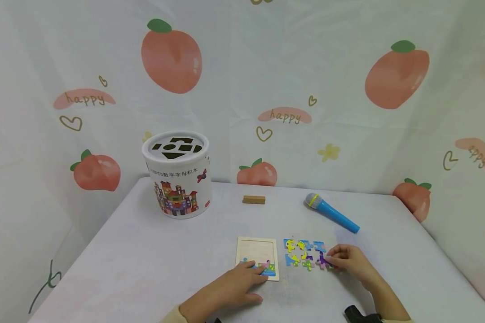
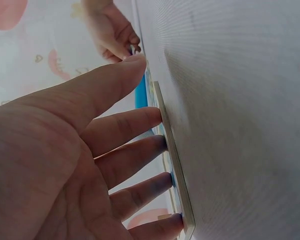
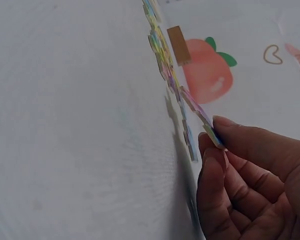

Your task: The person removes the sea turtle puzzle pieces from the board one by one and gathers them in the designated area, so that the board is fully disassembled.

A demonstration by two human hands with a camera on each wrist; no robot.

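Observation:
A wooden puzzle tray (image 1: 257,239) lies flat on the table in the head view, with several joined pieces along its near side. My left hand (image 1: 239,284) rests with spread, fairly straight fingers on the tray's near left part; the left wrist view shows its fingertips (image 2: 157,142) touching the tray edge. To the right of the tray, several loose jigsaw pieces (image 1: 307,264) are laid out in rows. Between thumb and fingers, my right hand (image 1: 354,264) pinches a puzzle piece (image 3: 205,122), tilted up off the table in the right wrist view.
A white lidded bucket (image 1: 179,188) with shape holes stands at the back left. Behind the tray lies a small wooden block (image 1: 253,200). A blue toy microphone (image 1: 336,216) lies behind the loose pieces. A patterned cloth hangs along the table's back.

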